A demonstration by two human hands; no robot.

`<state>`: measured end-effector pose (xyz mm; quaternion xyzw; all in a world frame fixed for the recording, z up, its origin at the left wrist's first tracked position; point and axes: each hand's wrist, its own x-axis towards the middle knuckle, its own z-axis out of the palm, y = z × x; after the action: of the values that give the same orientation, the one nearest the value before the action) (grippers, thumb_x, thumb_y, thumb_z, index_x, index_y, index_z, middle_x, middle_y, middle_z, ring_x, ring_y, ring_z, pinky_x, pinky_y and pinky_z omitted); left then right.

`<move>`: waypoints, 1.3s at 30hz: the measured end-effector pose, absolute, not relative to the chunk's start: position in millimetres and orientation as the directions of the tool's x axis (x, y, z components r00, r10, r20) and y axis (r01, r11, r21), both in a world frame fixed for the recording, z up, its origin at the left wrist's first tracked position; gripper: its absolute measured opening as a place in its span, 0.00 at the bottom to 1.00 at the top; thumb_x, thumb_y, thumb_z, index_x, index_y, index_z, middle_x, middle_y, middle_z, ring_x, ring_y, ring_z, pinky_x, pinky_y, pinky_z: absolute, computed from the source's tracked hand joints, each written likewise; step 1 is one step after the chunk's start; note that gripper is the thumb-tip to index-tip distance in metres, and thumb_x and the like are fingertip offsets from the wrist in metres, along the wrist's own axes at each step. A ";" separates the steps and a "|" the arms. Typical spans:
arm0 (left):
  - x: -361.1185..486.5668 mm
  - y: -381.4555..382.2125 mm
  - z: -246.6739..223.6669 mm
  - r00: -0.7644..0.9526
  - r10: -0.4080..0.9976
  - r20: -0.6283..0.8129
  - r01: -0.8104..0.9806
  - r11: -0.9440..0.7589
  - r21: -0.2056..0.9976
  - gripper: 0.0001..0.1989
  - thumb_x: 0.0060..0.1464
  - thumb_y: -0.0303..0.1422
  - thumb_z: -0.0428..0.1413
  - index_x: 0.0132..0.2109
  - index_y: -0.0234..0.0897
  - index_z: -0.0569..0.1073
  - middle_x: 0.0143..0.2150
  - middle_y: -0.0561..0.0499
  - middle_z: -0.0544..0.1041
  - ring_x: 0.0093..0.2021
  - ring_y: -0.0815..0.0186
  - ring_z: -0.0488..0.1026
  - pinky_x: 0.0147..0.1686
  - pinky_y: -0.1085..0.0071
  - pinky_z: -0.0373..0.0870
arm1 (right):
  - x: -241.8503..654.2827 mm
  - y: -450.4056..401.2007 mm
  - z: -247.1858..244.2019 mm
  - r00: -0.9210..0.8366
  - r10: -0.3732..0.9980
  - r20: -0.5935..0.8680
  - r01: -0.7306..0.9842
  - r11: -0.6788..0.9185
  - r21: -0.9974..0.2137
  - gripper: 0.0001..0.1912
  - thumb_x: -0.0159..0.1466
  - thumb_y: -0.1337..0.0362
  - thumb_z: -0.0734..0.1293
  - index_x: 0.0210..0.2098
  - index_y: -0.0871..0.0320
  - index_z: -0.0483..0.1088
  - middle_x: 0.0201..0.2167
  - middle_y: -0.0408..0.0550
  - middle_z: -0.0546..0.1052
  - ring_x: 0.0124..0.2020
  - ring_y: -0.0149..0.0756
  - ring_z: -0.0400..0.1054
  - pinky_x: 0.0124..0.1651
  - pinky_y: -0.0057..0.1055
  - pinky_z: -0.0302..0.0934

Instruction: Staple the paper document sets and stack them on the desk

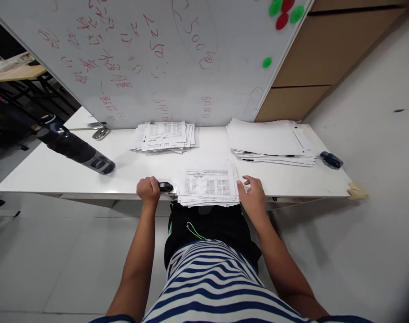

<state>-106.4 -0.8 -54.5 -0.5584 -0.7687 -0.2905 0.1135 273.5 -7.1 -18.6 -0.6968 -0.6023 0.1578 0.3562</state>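
Left hand (148,190) grips a black stapler-like tool (165,186), pointing rightward at the paper stack (208,185). Right hand (252,194), fingers loosely parted, touches the stack's right edge.

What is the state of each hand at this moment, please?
Left hand: closed, holding a black stapler-like tool.
Right hand: open, fingers loosely bent, at the right edge of the nearest paper stack.

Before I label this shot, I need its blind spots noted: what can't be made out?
All in the head view:
- Black tool: one end is hidden inside the left hand.
- Near paper stack: the table print is too small to read; the top sheet covers most of those beneath.
- Whiteboard: its upper part is cut off by the picture's top edge.
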 end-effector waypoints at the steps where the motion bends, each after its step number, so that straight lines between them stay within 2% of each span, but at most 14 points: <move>1: -106.0 0.4 -55.3 -0.367 0.782 0.505 0.922 0.231 0.311 0.19 0.64 0.33 0.40 0.25 0.40 0.65 0.26 0.44 0.70 0.32 0.57 0.64 0.36 0.62 0.53 | 277.3 -6.1 -23.6 0.239 0.943 0.230 0.730 -0.018 -0.684 0.21 0.66 0.51 0.60 0.50 0.57 0.71 0.45 0.53 0.73 0.37 0.40 0.68 0.41 0.37 0.62; 5: -104.5 6.8 -52.8 -0.414 0.748 0.518 0.907 0.292 0.304 0.18 0.63 0.33 0.40 0.26 0.39 0.64 0.28 0.43 0.70 0.34 0.56 0.65 0.38 0.61 0.54 | 294.1 10.3 -45.8 0.273 0.925 0.264 0.747 -0.031 -0.664 0.20 0.66 0.54 0.59 0.48 0.59 0.72 0.48 0.57 0.74 0.36 0.40 0.69 0.41 0.38 0.62; 9: -108.6 10.5 -45.8 -0.309 0.805 0.506 0.946 0.205 0.253 0.18 0.63 0.34 0.39 0.27 0.38 0.66 0.28 0.43 0.71 0.36 0.56 0.67 0.42 0.60 0.55 | 303.0 29.2 -63.1 0.284 0.910 0.304 0.744 -0.009 -0.669 0.19 0.66 0.56 0.57 0.45 0.60 0.73 0.42 0.56 0.78 0.37 0.42 0.71 0.42 0.37 0.62; 13: -115.4 9.1 -37.1 -0.227 0.833 0.504 0.969 0.140 0.206 0.19 0.64 0.36 0.40 0.28 0.38 0.69 0.29 0.42 0.73 0.37 0.56 0.68 0.49 0.57 0.55 | 301.9 32.2 -74.0 0.289 0.880 0.378 0.759 0.030 -0.650 0.18 0.67 0.58 0.56 0.45 0.60 0.74 0.42 0.56 0.79 0.40 0.43 0.72 0.43 0.36 0.62; 19: -94.3 48.2 18.5 -0.175 0.835 0.522 0.940 -0.016 0.340 0.27 0.67 0.42 0.34 0.39 0.38 0.75 0.39 0.42 0.78 0.44 0.56 0.71 0.49 0.59 0.58 | 294.6 32.6 -72.3 0.333 0.871 0.362 0.780 -0.039 -0.624 0.16 0.68 0.61 0.57 0.44 0.60 0.74 0.41 0.54 0.79 0.40 0.42 0.72 0.39 0.33 0.58; 20: -85.9 64.3 29.6 -0.154 0.844 0.514 0.947 -0.023 0.321 0.25 0.66 0.45 0.38 0.41 0.38 0.75 0.41 0.42 0.78 0.46 0.55 0.71 0.50 0.58 0.59 | 292.9 33.6 -71.2 0.333 0.873 0.357 0.793 -0.055 -0.606 0.15 0.68 0.62 0.58 0.45 0.60 0.74 0.42 0.53 0.79 0.40 0.41 0.71 0.37 0.32 0.57; 23: -62.3 121.3 49.4 -0.079 0.903 0.421 0.972 -0.024 0.234 0.23 0.62 0.50 0.45 0.49 0.39 0.74 0.50 0.41 0.76 0.54 0.51 0.68 0.54 0.57 0.59 | 287.3 35.2 -69.4 0.321 0.879 0.353 0.837 -0.089 -0.539 0.14 0.69 0.62 0.58 0.46 0.58 0.74 0.45 0.51 0.77 0.38 0.38 0.70 0.32 0.31 0.51; 25: -53.9 157.1 49.2 -0.095 0.950 0.299 0.982 0.041 0.182 0.28 0.59 0.52 0.49 0.57 0.36 0.70 0.60 0.37 0.70 0.61 0.47 0.63 0.55 0.55 0.60 | 284.0 35.1 -68.7 0.325 0.880 0.347 0.850 -0.111 -0.515 0.13 0.69 0.63 0.59 0.46 0.57 0.74 0.45 0.50 0.77 0.37 0.36 0.69 0.31 0.31 0.48; 27: -53.2 184.9 41.9 -0.131 0.980 0.147 0.986 0.114 0.119 0.32 0.57 0.52 0.51 0.60 0.35 0.68 0.65 0.34 0.65 0.64 0.43 0.58 0.55 0.51 0.60 | 282.0 34.8 -67.9 0.332 0.882 0.336 0.850 -0.124 -0.513 0.12 0.69 0.64 0.60 0.46 0.57 0.73 0.44 0.49 0.76 0.36 0.35 0.68 0.31 0.31 0.46; 29: -58.1 203.4 32.9 -0.157 0.988 -0.001 0.984 0.156 0.088 0.30 0.56 0.53 0.51 0.56 0.37 0.71 0.62 0.36 0.68 0.61 0.43 0.63 0.54 0.51 0.62 | 281.3 34.9 -67.0 0.335 0.884 0.327 0.847 -0.130 -0.516 0.12 0.70 0.63 0.59 0.46 0.56 0.73 0.44 0.49 0.76 0.36 0.34 0.67 0.31 0.31 0.46; 31: -65.5 213.4 26.6 -0.199 0.979 -0.050 0.974 0.203 0.095 0.28 0.56 0.52 0.49 0.54 0.38 0.73 0.58 0.37 0.72 0.58 0.44 0.67 0.52 0.52 0.63 | 281.3 35.1 -66.6 0.345 0.880 0.328 0.845 -0.138 -0.517 0.12 0.70 0.63 0.59 0.46 0.56 0.73 0.43 0.49 0.75 0.35 0.34 0.67 0.31 0.31 0.46; 37: -87.0 217.7 28.6 -0.212 0.976 -0.050 0.965 0.217 0.148 0.22 0.60 0.48 0.45 0.43 0.37 0.75 0.46 0.37 0.77 0.50 0.48 0.72 0.44 0.58 0.66 | 281.8 34.5 -67.1 0.328 0.877 0.351 0.853 -0.115 -0.510 0.13 0.71 0.61 0.59 0.46 0.56 0.73 0.42 0.49 0.74 0.35 0.34 0.66 0.31 0.30 0.46; 39: -93.9 217.4 30.7 -0.197 0.980 -0.037 0.966 0.201 0.164 0.20 0.59 0.46 0.46 0.40 0.36 0.75 0.44 0.37 0.78 0.48 0.49 0.73 0.42 0.60 0.65 | 281.9 34.3 -66.7 0.316 0.882 0.350 0.851 -0.101 -0.515 0.13 0.71 0.61 0.59 0.46 0.57 0.73 0.43 0.50 0.74 0.35 0.34 0.66 0.31 0.30 0.46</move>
<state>-93.9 217.4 30.7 -0.6299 -0.7720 -0.0521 -0.0666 281.9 34.3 -66.7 -0.7415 -0.5842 0.0231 0.3291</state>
